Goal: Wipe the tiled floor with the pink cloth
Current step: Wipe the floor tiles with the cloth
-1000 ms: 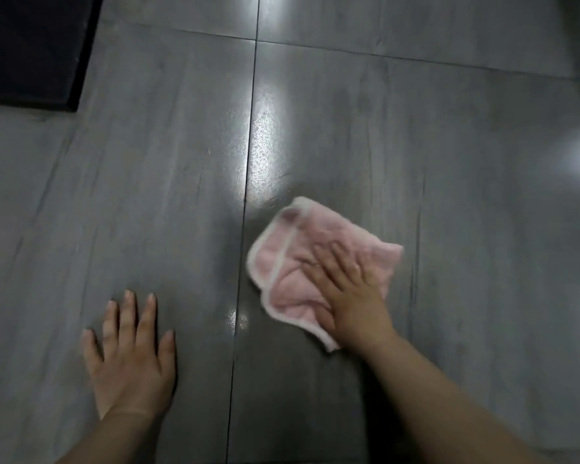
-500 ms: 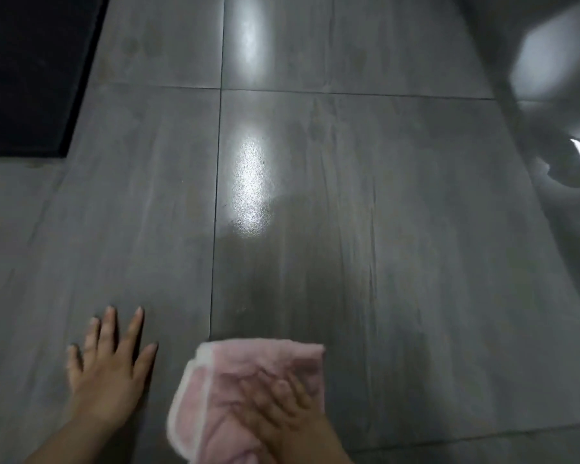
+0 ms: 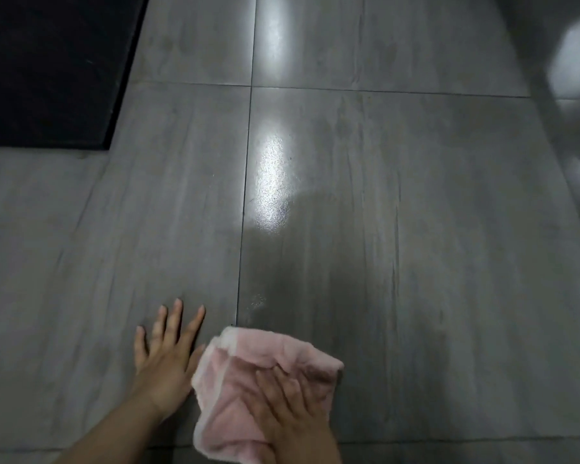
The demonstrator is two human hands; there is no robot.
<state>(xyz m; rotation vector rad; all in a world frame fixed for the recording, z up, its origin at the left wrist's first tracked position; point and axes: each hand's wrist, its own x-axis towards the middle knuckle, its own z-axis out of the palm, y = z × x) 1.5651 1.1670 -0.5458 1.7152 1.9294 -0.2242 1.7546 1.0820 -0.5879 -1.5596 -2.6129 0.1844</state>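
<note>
Cloth (image 3: pixel 245 396): pink, crumpled, laid flat on floor (image 3: pixel 416 262) at 6 o'clock, across a grout line | right hand (image 3: pixel 295 413): pressed palm-down on cloth, fingers spread, blurred | left hand (image 3: pixel 168 360): laid flat on tile at 7 o'clock, fingers splayed, thumb touching cloth edge | mat (image 3: pixel 47 68): black, at 10 o'clock | glare seen at centre

a floor of large grey tiles (image 3: pixel 416 262) with faint streaked veining fills the view, split by thin dark grout lines (image 3: pixel 245 195). a bright patch of reflected light (image 3: pixel 270 182) shines on the glossy surface just right of one long grout line. a black mat (image 3: pixel 47 68) lies in the upper left corner. at the upper right, a blurred pale shape (image 3: pixel 573 65) sits in shadow.
</note>
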